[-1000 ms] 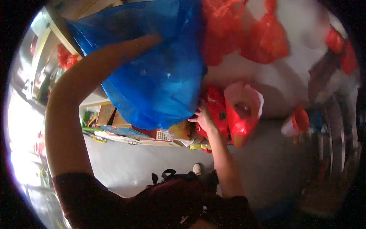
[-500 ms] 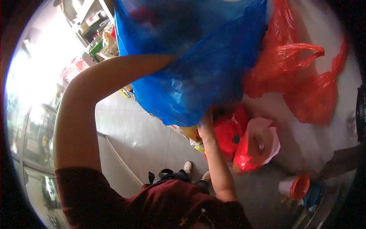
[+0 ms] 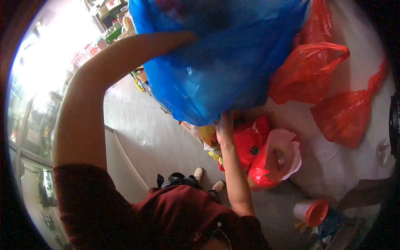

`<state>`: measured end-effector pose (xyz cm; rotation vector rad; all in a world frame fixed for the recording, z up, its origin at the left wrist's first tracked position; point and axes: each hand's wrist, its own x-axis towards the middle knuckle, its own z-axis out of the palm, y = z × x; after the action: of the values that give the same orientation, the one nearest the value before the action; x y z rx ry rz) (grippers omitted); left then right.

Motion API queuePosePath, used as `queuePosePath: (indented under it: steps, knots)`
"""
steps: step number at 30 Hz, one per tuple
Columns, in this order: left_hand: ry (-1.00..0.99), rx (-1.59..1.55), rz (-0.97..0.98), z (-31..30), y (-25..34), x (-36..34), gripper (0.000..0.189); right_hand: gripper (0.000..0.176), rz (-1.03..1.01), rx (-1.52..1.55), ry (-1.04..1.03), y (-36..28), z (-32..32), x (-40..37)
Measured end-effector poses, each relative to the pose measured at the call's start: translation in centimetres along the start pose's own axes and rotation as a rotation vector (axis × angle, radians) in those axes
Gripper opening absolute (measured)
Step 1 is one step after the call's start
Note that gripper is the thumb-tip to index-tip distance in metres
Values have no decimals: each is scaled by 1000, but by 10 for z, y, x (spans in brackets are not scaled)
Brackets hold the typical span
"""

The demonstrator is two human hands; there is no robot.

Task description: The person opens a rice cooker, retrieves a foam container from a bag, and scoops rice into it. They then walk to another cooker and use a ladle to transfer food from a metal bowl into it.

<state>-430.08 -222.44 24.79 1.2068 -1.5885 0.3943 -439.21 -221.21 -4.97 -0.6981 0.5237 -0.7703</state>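
A large blue plastic bag (image 3: pixel 216 71) fills the upper middle of the view, bulging and partly see-through. My left arm arches in from the left and ends against the bag's upper part, where the bag hides my left hand and its fingers. At the bag's lower edge, my right hand (image 3: pixel 225 130) is closed on the blue plastic, its fingertips partly hidden. Just right of that hand sit a red package (image 3: pixel 250 139) with a dark round spot and an open red bag (image 3: pixel 277 162) with a pale inside.
Red plastic carrier bags (image 3: pixel 308 71) lie on a pale surface at the right. A white and red cup (image 3: pixel 310 211) stands at the lower right. Shelves with goods (image 3: pixel 112 25) are at the upper left. Two shoes show on the grey floor (image 3: pixel 137 125).
The view has shifted slightly. The blue bag's lower edge and my left forearm are higher in the frame, and my right hand stays at the bag's lower edge.
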Motion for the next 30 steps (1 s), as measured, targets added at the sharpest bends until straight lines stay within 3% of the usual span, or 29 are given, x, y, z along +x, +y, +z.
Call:
queuePosePath:
  steps: [4,6,7,10,12,13,14,16,19,21,22,24,26,28,29,30]
  knots:
    - [126,-57,-51,-24,9,-5,29,43,8,12,-17,7,-13,1]
    - [200,-86,-58,-7,8,15,30,42,-237,-339,-39,27,-38,2]
    - [239,-98,-58,-21,-7,31,30,39,-251,-392,-36,43,-59,7]
    - [366,-122,-56,-129,-28,29,30,27,-313,-457,-58,41,-80,-14]
    - [461,-132,-68,-230,-35,0,30,20,-132,-227,294,31,-62,-44]
    - [508,-137,-73,-221,10,-40,30,20,-133,-241,271,43,-66,-50]
    - [558,-143,-82,-193,48,-67,31,19,-128,-364,192,58,-73,-57]
    - [660,-147,-108,-220,54,-85,31,18,-100,-535,9,73,-57,-68]
    - [904,-109,-277,-252,8,-159,32,21,6,-560,-272,113,-1,-68]
    - [1140,-106,-430,-271,-39,-228,36,36,-17,-712,-641,130,56,-59]
    - [872,395,-490,-277,-59,-254,26,36,-4,-725,-675,139,85,-53]
    - [880,-55,-609,-300,-95,-297,23,44,-101,-540,-815,163,145,-33]
    - [753,-248,-752,-348,-150,-368,28,57,-99,-448,-867,194,192,-6]
    - [827,-67,-794,-368,-169,-383,30,72,-42,-339,-908,218,244,17]
    - [670,398,-798,-386,-178,-391,23,73,-97,-418,-870,232,265,27]
    - [672,398,-812,-406,-188,-401,23,74,-158,-493,-833,245,287,38]
